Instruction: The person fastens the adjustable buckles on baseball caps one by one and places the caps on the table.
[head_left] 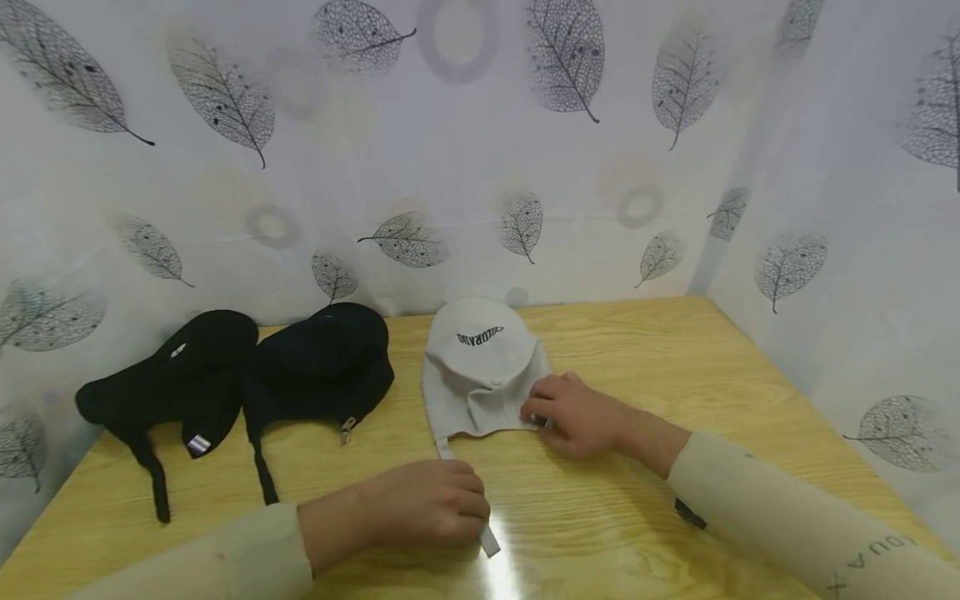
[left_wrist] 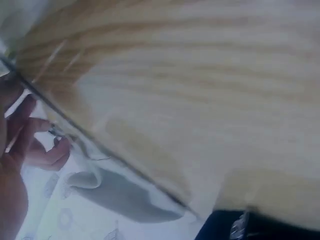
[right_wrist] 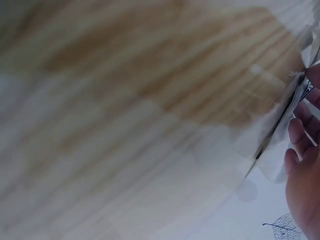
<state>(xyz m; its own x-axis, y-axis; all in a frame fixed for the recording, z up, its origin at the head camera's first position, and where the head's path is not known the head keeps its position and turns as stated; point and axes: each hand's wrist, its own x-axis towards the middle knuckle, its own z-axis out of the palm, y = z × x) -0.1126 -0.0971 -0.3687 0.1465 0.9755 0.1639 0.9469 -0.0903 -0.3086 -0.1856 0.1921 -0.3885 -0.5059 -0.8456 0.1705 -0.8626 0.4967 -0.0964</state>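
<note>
A light grey cap (head_left: 491, 358) with dark lettering lies on the table, folded, its lower edge toward me. At the cap's right lower corner my right hand (head_left: 581, 417) pinches a small metal buckle (right_wrist: 308, 90). In the right wrist view several fingers of that hand (right_wrist: 305, 150) stand out below the buckle. My left hand (head_left: 423, 504) has its fingers curled on the cap's grey strap (head_left: 490, 542), whose free end sticks out past the knuckles. The fingertips on the strap are hidden in the head view.
Two black caps lie to the left: one with a white mark (head_left: 213, 350), the other with a metal buckle (head_left: 326, 358). Their straps hang toward the near side. The wooden table (head_left: 637, 350) meets a leaf-patterned curtain (head_left: 465, 150) at the back and sides.
</note>
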